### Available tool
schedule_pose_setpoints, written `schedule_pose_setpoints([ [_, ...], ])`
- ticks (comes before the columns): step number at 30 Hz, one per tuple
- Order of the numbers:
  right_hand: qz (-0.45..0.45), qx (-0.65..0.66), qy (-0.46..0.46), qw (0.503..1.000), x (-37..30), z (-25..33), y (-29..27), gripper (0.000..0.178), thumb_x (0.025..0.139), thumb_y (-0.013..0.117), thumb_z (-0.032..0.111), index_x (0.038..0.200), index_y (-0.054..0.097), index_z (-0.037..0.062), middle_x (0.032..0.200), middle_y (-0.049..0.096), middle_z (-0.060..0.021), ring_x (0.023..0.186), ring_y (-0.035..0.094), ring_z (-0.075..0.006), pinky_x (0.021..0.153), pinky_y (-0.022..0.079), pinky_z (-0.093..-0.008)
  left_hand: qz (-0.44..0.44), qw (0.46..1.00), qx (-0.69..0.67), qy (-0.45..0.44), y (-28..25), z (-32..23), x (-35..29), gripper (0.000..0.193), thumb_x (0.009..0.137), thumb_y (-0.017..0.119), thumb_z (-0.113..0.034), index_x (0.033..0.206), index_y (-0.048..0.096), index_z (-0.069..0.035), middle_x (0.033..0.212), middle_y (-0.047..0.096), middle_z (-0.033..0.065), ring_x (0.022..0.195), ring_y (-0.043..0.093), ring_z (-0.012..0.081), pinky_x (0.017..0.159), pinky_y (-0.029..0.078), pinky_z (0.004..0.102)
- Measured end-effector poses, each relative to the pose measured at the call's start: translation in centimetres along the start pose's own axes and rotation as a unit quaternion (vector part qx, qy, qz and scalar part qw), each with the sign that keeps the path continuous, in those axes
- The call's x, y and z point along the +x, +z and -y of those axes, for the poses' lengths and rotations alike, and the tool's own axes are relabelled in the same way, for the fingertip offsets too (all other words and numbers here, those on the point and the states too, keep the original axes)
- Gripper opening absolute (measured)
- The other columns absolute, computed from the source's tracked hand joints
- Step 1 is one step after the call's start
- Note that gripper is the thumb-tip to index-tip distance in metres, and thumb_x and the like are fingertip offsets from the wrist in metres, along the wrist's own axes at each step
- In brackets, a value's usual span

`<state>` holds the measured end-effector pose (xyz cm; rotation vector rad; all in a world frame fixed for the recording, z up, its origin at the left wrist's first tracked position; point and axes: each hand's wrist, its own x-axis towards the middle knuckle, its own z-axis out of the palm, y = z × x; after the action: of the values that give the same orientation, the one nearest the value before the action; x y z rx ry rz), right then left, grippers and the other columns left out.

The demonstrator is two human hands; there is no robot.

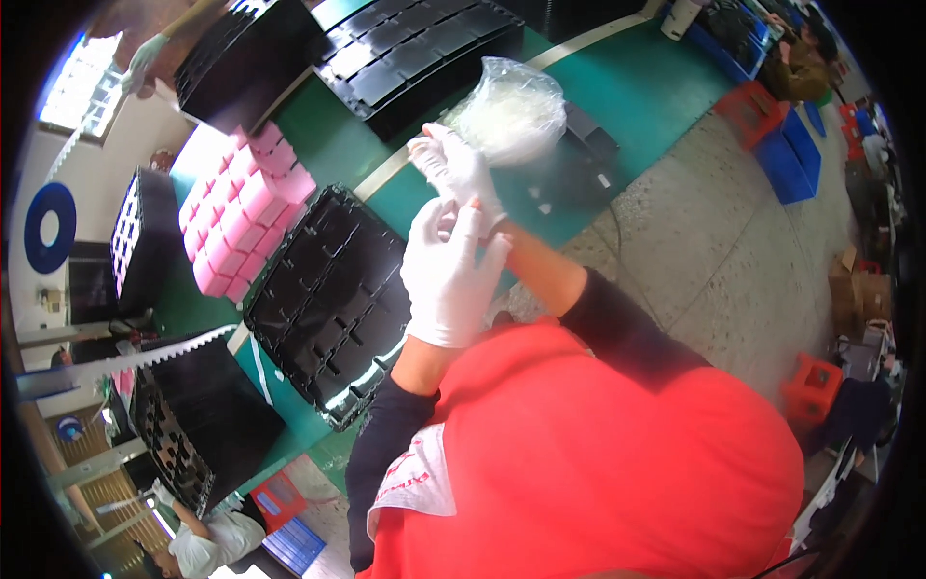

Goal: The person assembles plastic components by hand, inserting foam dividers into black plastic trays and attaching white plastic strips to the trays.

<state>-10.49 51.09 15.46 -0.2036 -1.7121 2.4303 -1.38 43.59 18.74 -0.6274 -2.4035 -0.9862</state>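
Note:
My left hand [447, 280], in a white glove with at least one bare fingertip, reaches across to my right wrist. Its fingers are bent and closed at the cuff of the right glove [490, 214]. My right hand [455, 172] wears a matching white glove with bare fingertips. Its fingers stretch toward the upper left, with nothing visible in them. Just beyond it lies a clear plastic bag [511, 111] with pale contents, on the green table. Beside my left hand is a black compartmented tray [333, 299].
Pink foam blocks [241, 217] are stacked left of the tray. Black trays [415, 53] stand at the back, a black crate [207, 415] at the lower left. A dark flat item [588, 140] lies beside the bag. A gloved co-worker's hand [145, 63] shows at the upper left.

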Motion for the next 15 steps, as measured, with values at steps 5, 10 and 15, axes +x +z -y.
schedule_pose_setpoints([
  [5,-0.069,-0.351,-0.201,0.912,2.6,-5.4,-2.9,0.048,0.083,0.069,0.024,0.122,0.054,0.0002,0.109,0.066,-0.0176,0.097,0.064,-0.0284,0.083,0.051,-0.0375,0.086,0.994,0.045,0.047,1.8,1.1,0.5,0.024,0.078,0.064,0.001,0.101,0.066,-0.006,0.099,0.062,0.0146,0.087,0.062,0.0312,0.074,0.052,0.0372],
  [10,-0.075,-0.354,-0.194,0.912,2.0,-4.5,-2.6,0.053,0.081,0.067,0.030,0.123,0.055,0.0008,0.114,0.064,-0.0172,0.103,0.062,-0.0339,0.092,0.047,-0.0418,0.022,0.984,0.148,0.099,2.8,2.2,0.0,0.013,0.082,0.062,-0.003,0.095,0.061,-0.005,0.099,0.061,0.0149,0.088,0.062,0.0319,0.076,0.052,0.0382],
  [15,-0.133,-0.380,-0.163,0.901,2.2,-2.2,-4.4,0.053,0.081,0.066,0.029,0.124,0.054,0.0011,0.115,0.063,-0.0174,0.102,0.062,-0.0338,0.090,0.047,-0.0429,0.023,0.978,0.140,0.155,3.9,-0.1,1.3,0.014,0.084,0.061,-0.008,0.097,0.062,-0.003,0.096,0.063,0.0143,0.086,0.062,0.0323,0.075,0.050,0.0400],
])
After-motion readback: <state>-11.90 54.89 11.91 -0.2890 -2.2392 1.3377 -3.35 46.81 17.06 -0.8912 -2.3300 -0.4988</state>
